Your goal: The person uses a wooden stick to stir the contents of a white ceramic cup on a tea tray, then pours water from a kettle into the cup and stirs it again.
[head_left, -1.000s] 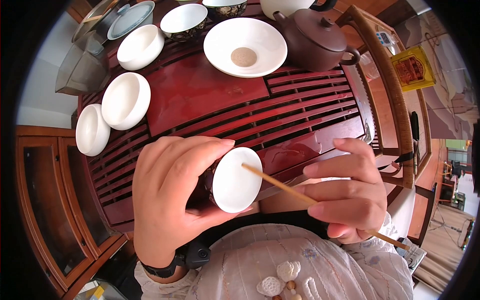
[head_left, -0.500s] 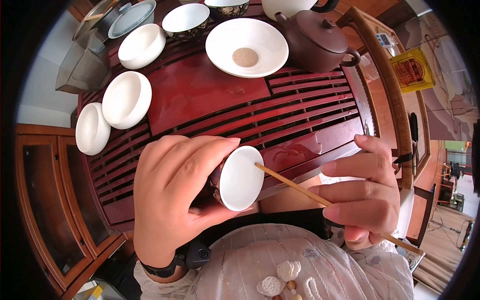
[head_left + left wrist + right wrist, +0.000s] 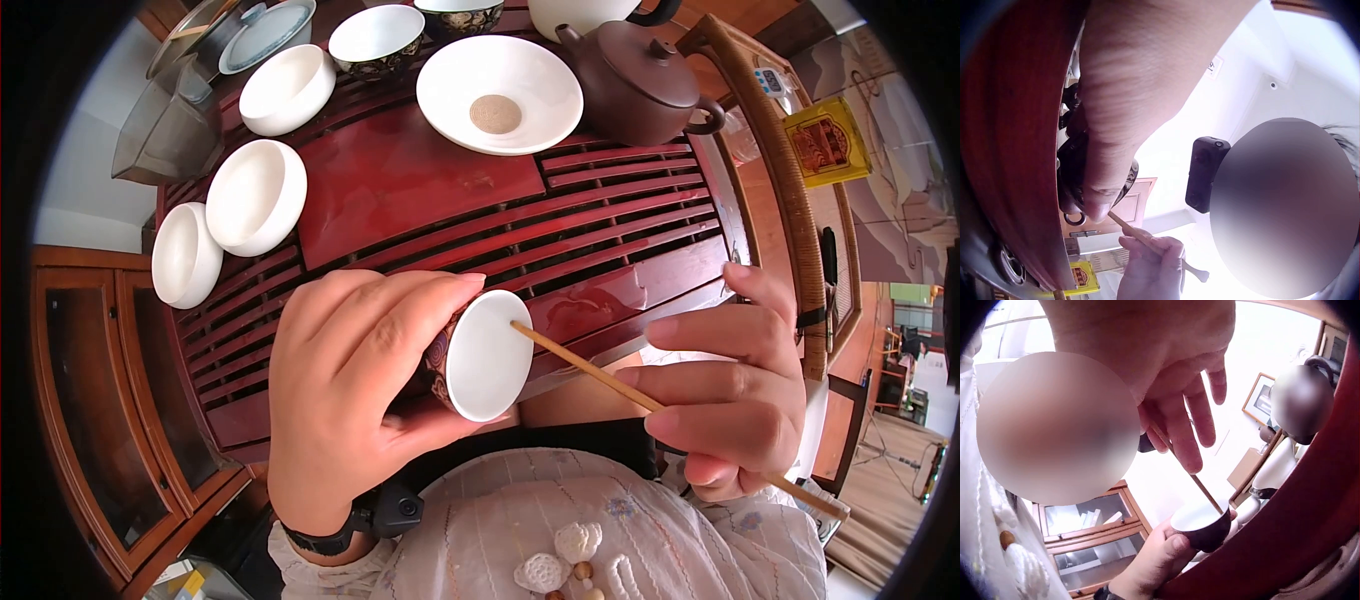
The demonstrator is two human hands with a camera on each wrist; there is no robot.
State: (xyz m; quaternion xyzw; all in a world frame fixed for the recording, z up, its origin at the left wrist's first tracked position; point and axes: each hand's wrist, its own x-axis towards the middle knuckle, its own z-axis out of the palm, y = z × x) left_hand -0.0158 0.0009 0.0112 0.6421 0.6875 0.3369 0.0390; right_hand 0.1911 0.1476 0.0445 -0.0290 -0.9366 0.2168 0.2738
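Note:
My left hand [image 3: 345,375] holds a small cup [image 3: 490,356], fingers over the top and thumb beneath. The cup is white inside with a dark patterned outside, and its mouth tilts to the right. Between the thumb and fingers of my right hand [image 3: 725,385] is a thin wooden stick [image 3: 585,368]. Its tip overlaps the upper part of the cup's mouth in the head view. The right wrist view shows the stick [image 3: 1200,487] reaching into the cup [image 3: 1207,537] near the rim. A flared back end of the stick [image 3: 1197,273] shows in the left wrist view.
A red slatted tea tray [image 3: 420,190] lies beyond my hands. On it stand a wide white bowl [image 3: 540,90], a brown teapot [image 3: 640,85] and several white cups, one of them a white cup [image 3: 257,198] at left. A clear pitcher [image 3: 165,135] stands far left; a rattan-edged shelf [image 3: 800,170] is at right.
The cup in my left hand has shifted slightly right. My right hand has moved right, bringing the stick's tip from deeper across the cup's mouth toward its upper right side.

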